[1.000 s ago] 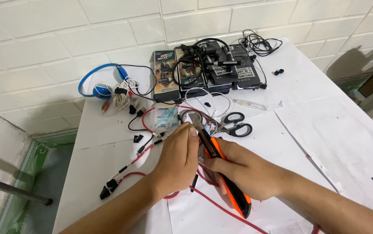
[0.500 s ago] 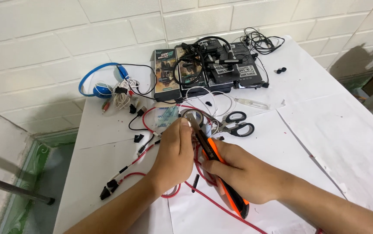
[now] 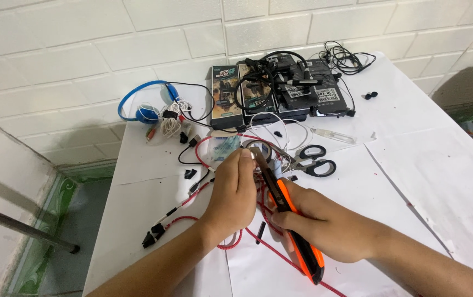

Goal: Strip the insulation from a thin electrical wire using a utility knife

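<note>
Over the table (image 3: 412, 165), right hand (image 3: 324, 223) grips an orange knife (image 3: 294, 231); left hand (image 3: 236, 190) pinches wire.

Glossy orange plastic knife (image 3: 297, 242), braided red cable (image 3: 280, 254), matt white paper (image 3: 412, 181).

Both of your forearms come into view bare from the bottom edge, with no sleeve, cuff or glove on either one. Your left hand (image 3: 236, 190) is bare too, showing no ring, watch, strap or bandage at the wrist. Your right hand (image 3: 324, 228), just to the right of the left hand, is likewise uncovered, its wrist plain and free of any band. Your fingernails, where they show at the fingertips (image 3: 245, 154) of the left hand, look short and unpainted.
</note>
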